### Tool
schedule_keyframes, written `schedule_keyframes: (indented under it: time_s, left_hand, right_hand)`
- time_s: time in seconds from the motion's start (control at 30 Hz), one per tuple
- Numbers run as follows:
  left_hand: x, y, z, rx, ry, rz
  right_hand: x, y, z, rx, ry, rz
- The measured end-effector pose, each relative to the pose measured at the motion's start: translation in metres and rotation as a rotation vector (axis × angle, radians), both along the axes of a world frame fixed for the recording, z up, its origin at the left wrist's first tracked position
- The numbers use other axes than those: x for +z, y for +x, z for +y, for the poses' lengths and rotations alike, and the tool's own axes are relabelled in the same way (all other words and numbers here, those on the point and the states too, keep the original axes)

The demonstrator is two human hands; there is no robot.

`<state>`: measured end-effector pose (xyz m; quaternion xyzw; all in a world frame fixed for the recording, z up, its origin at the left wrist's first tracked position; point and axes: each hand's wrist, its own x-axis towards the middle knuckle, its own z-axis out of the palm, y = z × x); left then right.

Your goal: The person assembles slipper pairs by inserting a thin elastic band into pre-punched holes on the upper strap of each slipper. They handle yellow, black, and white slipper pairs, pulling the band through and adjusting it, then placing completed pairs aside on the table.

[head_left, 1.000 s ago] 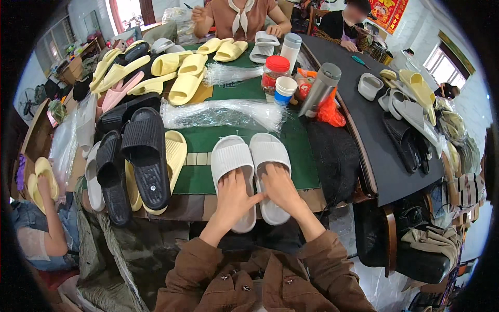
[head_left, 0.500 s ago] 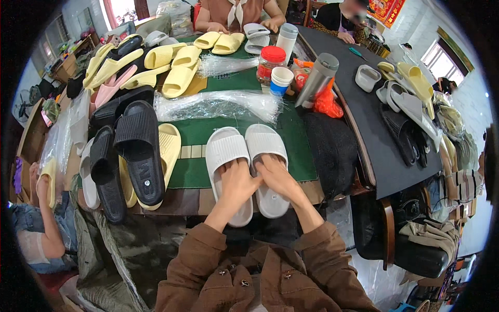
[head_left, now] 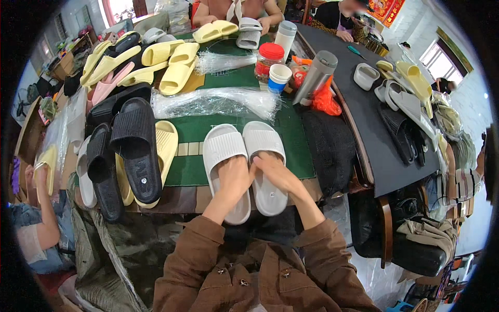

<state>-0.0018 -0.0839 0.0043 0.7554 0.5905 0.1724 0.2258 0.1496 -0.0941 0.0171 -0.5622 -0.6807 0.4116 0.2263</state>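
A pair of white ridged slippers lies side by side in front of me, toes pointing away, heels over the table's near edge. My left hand [head_left: 233,177] reaches into the left slipper [head_left: 223,143], fingers curled in under its strap and closed at its inner side. Over the right slipper [head_left: 264,139], my right hand [head_left: 273,170] curls in below the strap, its thumb side meeting my left hand in the gap between the pair. The fingertips of both hands are hidden, and whether a small thing is pinched there does not show.
Black slippers [head_left: 136,151] and yellow slippers [head_left: 179,67] crowd the left. Beyond my pair lies a bundle of clear plastic strips [head_left: 218,102]. A red-lidded jar [head_left: 270,60], paper cups [head_left: 279,78] and a steel flask [head_left: 315,78] stand at right. Other people work across and at far left.
My right hand has turned inward slightly, closer to my left hand. The person across has shifted the yellow and grey slippers. The whole view has moved a little.
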Motion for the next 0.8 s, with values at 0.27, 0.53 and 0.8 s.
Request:
schedule_keyframes:
  time_s: [0.27,0.53,0.8]
  left_hand:
    - [-0.018,0.004,-0.001,0.084,0.147,-0.062]
    - [-0.01,0.007,0.0,0.11,0.119,-0.081]
    - [-0.007,0.004,0.0,0.094,0.104,-0.065]
  right_hand:
    - [0.011,0.006,-0.016,0.02,0.36,0.109]
    - [0.044,0.005,0.06,-0.198,0.396,0.055]
    - [-0.007,-0.022,0.134,-0.233,0.381,-0.406]
